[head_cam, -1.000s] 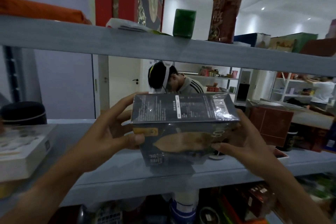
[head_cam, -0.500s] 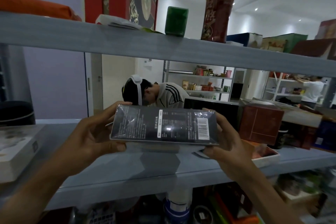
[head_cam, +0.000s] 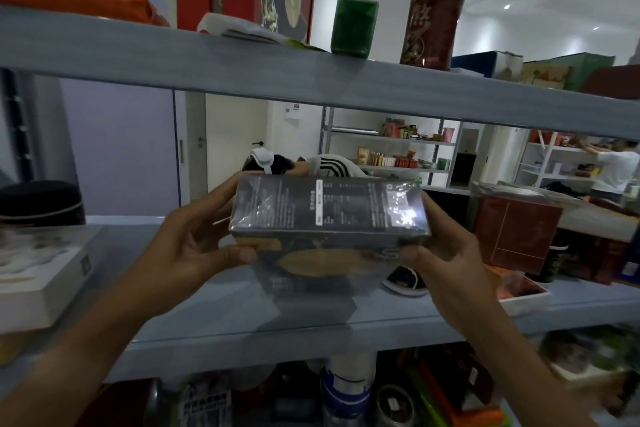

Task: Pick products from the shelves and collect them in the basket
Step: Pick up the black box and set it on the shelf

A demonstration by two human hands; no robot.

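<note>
I hold a dark, plastic-wrapped box point(head_cam: 329, 218) with white print and a golden picture on its front, just above the middle grey shelf point(head_cam: 311, 319). My left hand point(head_cam: 194, 246) grips its left end, thumb across the front. At the box's right end my right hand point(head_cam: 446, 253) grips it the same way. No basket is in view.
A brown-red box point(head_cam: 516, 232) and a flat tray point(head_cam: 523, 291) sit on the shelf to the right, a white box point(head_cam: 38, 274) and black round tin point(head_cam: 41, 201) to the left. The upper shelf point(head_cam: 311, 76) carries a green pack, red canister and red box. People stand behind.
The box has tilted back so that its front face with the golden picture shows again, and it sits slightly higher and further right between my hands.
</note>
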